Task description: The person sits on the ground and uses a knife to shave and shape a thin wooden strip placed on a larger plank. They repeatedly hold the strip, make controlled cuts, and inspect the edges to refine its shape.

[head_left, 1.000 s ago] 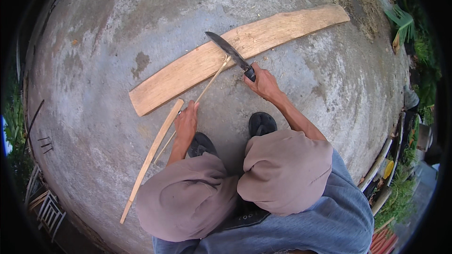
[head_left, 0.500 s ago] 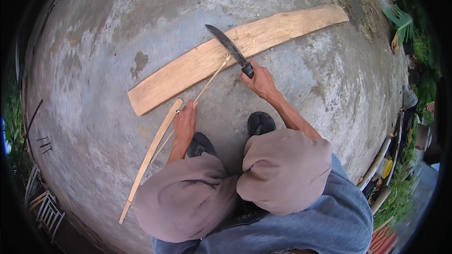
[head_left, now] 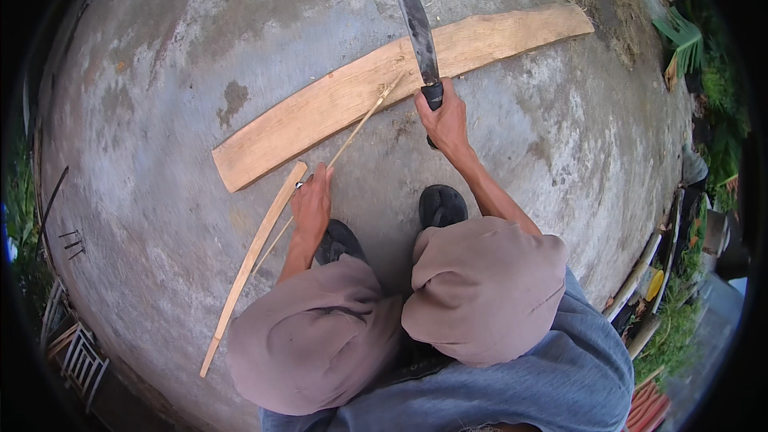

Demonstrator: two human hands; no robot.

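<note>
My right hand (head_left: 445, 122) grips the black handle of a machete (head_left: 419, 32), whose dark, broad blade points away from me above a long wooden plank (head_left: 296, 128). My left hand (head_left: 312, 202) is closed round a thin stick (head_left: 354, 135). The stick's far end rests on the plank, left of the blade and apart from it; its near end runs back past my wrist. Beside my left hand lies a narrow wooden strip (head_left: 254, 260), slanting toward me on the concrete. A ring shows on one left finger.
Rough grey concrete floor (head_left: 160, 216) surrounds the plank. My feet in dark sandals (head_left: 442, 206) stand just short of it. At the right edge are plants (head_left: 680, 40) and several poles (head_left: 640, 272); a small white rack (head_left: 83, 364) is at the lower left.
The machete has swung up and to the right, its blade now more upright and off the stick. My left hand and the stick have shifted only slightly.
</note>
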